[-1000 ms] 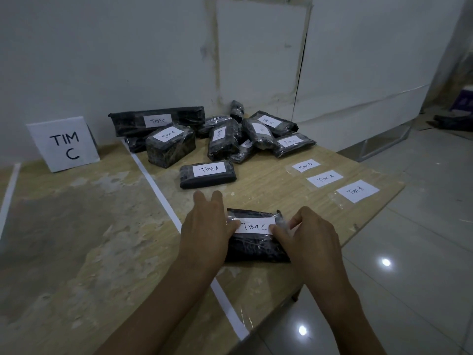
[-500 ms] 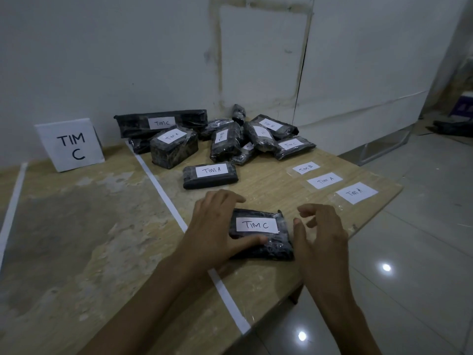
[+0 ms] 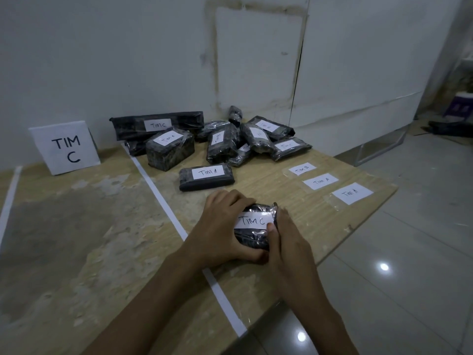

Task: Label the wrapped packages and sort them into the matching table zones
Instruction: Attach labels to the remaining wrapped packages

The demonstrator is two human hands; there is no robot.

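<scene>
The black plastic-wrapped package (image 3: 256, 209) is gripped at both ends by the left hand (image 3: 225, 226) and right hand (image 3: 290, 243), and its white paper label (image 3: 252, 221) is best pressed flat before lifting.

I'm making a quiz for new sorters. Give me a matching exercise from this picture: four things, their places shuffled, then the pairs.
Things
1. TIM C sign
2. nearest TIM C package
3. loose labels
4. lone TIM A package

Places
a. along the table's right edge
b. standing by the wall, left of the white tape line
c. gripped by left hand and right hand
d. flat between the pile and the hands

Pairs: 1-b, 2-c, 3-a, 4-d
</scene>
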